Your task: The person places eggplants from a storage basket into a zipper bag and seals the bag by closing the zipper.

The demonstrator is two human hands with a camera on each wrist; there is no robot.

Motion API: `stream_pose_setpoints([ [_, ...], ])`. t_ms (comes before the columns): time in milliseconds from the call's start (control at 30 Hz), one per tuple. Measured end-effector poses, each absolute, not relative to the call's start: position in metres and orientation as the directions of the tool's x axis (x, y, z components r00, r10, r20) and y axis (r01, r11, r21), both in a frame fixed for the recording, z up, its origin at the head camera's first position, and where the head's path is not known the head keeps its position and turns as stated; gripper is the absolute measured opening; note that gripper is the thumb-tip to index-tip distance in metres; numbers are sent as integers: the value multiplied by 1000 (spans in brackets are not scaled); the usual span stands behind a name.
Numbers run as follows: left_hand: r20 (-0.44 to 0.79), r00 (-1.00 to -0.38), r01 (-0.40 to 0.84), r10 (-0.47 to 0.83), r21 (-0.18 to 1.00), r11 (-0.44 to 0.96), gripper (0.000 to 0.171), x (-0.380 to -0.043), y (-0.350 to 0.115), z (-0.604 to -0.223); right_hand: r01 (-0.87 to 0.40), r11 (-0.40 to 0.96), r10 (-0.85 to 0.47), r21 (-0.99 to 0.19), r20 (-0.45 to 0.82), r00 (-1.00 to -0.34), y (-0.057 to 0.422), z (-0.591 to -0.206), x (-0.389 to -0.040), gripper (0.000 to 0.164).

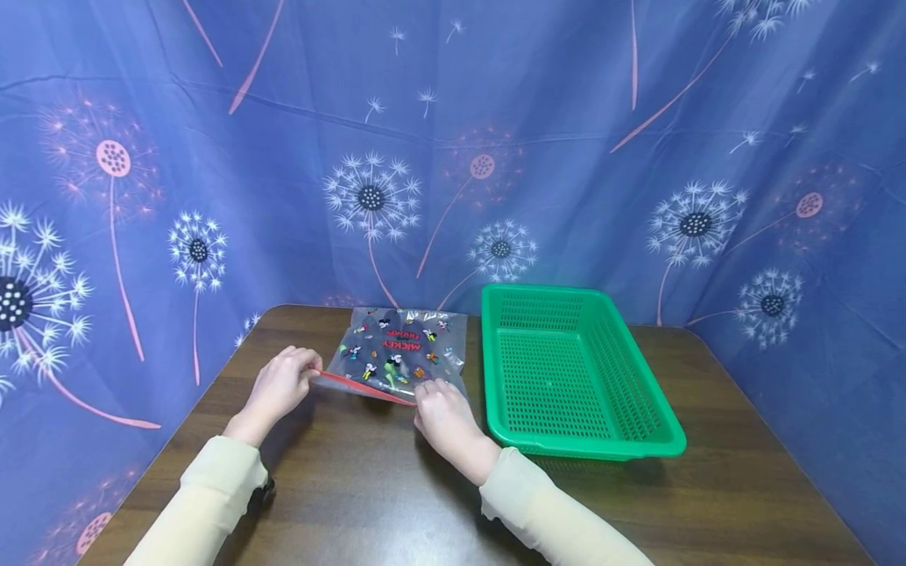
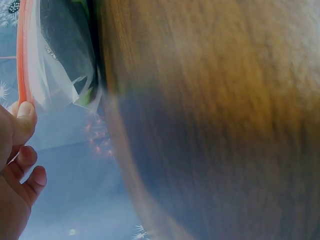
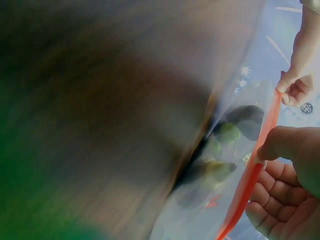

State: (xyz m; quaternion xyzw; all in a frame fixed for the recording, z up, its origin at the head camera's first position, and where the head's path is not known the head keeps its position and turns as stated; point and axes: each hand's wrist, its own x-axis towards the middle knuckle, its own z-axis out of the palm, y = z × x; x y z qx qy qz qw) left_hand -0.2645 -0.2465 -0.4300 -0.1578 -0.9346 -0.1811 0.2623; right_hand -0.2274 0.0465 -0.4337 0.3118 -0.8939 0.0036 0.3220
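Observation:
A clear zip bag (image 1: 405, 338) printed with small cartoon figures and red lettering lies at the far part of the table, its red zip strip (image 1: 364, 387) turned toward me. My left hand (image 1: 281, 383) pinches the strip's left end between thumb and fingers. On the other side my right hand (image 1: 448, 420) pinches the strip, thumb on top and fingers curled beneath, as the right wrist view shows. Through the plastic show a dark rounded thing (image 3: 248, 119), a green one (image 3: 230, 132) and a yellowish-green one (image 3: 218, 172), all blurred.
A green plastic basket (image 1: 583, 450) with slotted walls stands right of the bag on the brown wooden table (image 1: 368, 503). Blue cloth (image 1: 297, 196) with dandelion prints hangs behind and along both sides of the table.

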Motion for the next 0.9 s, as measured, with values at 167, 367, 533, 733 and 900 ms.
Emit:
stream_pose_setpoints([
  [167, 530, -828, 371, 185, 270, 889, 21, -265, -247, -431, -529, 823, -538, 207, 584, -608, 49, -435, -226, 32],
  [367, 501, -847, 352, 176, 282, 892, 20, -264, -246, -432, -498, 838, -524, 224, 589, -615, 50, -435, -225, 25],
  [533, 531, -809, 429, 251, 244, 870, 21, -256, -240, -430, -506, 836, -526, 214, 576, -626, 54, -434, -223, 22],
  [733, 529, -751, 539, 396, 143, 830, 22, -239, -210, -427, -502, 838, -515, 212, 613, -600, 59, -430, -224, 16],
  [900, 569, -693, 574, 443, 64, 816, 22, -235, -186, -428, -502, 842, -502, 199, 630, -593, 60, -426, -225, 14],
])
